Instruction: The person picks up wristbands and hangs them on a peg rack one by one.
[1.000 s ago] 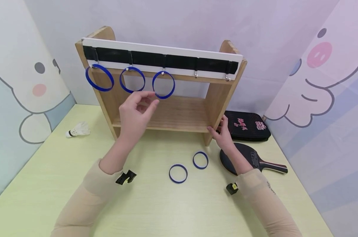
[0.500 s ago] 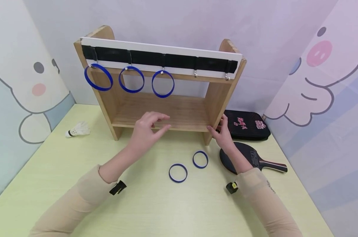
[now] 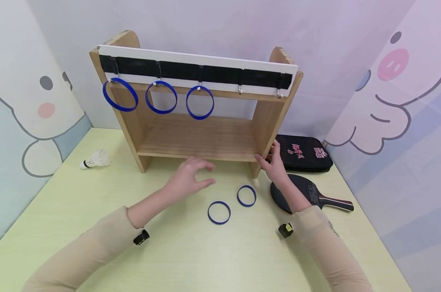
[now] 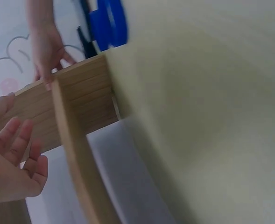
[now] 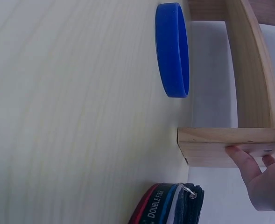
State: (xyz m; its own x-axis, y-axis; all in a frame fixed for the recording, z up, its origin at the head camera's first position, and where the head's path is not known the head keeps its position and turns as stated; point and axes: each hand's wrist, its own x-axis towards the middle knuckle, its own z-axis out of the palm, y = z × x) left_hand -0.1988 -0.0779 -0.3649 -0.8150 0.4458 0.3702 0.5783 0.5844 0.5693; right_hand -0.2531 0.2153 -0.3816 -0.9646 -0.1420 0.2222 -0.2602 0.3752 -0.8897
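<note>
Head view: empty left hand, fingers relaxed, hovers before the light-brown rectangular wooden shelf; right hand grips its right end.

Rings, paddle, shuttlecock on table

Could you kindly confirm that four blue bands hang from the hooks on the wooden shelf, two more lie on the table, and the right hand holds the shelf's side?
Not quite: the head view shows three blue bands, not four, hanging from the hooks on the wooden shelf. Two more do lie on the table, and the right hand holds the shelf's side.
</note>
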